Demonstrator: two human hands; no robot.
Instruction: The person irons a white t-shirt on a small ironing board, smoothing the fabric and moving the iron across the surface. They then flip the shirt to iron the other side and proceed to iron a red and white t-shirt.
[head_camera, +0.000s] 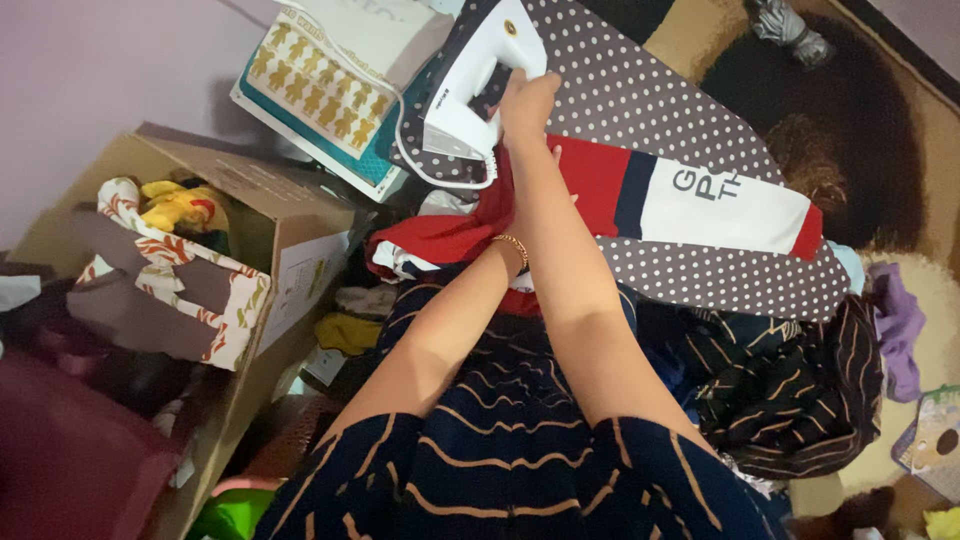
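Gripping the handle of the white steam iron (470, 85), the right hand (527, 105) is closed around it; the iron stands at the far left end of the polka-dot ironing board (700, 275), tilted up on its heel and not flat on the cloth. Its long axis runs from lower left to upper right in the head view, with the pointed nose toward the upper right and the soleplate side turned away from the garment. Its white cord (420, 165) loops below it over the board edge.

The left hand (545, 160) lies mostly behind the right forearm, on the red fabric; whether it pinches the cloth or only presses on it cannot be told. A gold bracelet (512, 245) sits on that wrist.

The red, navy and white shirt (690, 200) lies lengthwise along the board, its red part bunched at the near-left edge.

Judgement: for a sound pass, flatten the bunched fabric first, keep the cord clear of the soleplate, and lower the iron nose-first along the garment's length.

Left of the board stand a cardboard box (290, 220) of clothes and a teal patterned carton (320, 95).
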